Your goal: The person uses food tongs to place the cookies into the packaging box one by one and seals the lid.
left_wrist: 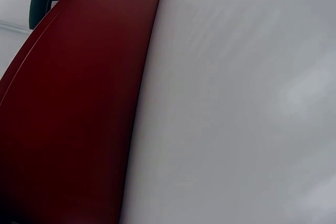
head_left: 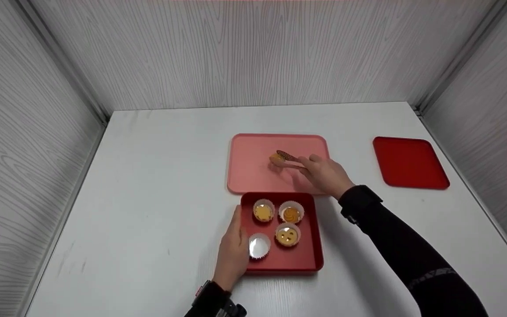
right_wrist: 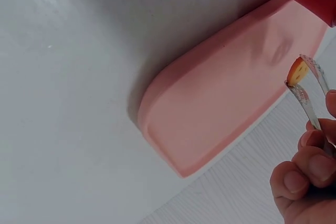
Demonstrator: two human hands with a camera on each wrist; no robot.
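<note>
My right hand (head_left: 324, 174) holds small metal tongs (right_wrist: 310, 95) over the pink tray (head_left: 251, 165). Between the tongs' tips is a small round orange-yellow biscuit (right_wrist: 297, 72) with holes, lifted off the tray. My left hand (head_left: 231, 253) rests along the left wall of a deep red box (head_left: 308, 259), its fingers fairly straight. In the box stand paper cups: a cup at the back left holds a yellow biscuit (head_left: 262, 213), a back-right one a swirled biscuit (head_left: 291, 215), and one below it a biscuit with holes (head_left: 287, 237). The front-left cup (head_left: 259, 246) is empty.
A flat red tray (head_left: 409, 162) lies at the right of the white table (head_left: 148, 198). The pink tray lies just behind the red box. Grey wood-grain panels (head_left: 253, 57) enclose the table at the back and both sides.
</note>
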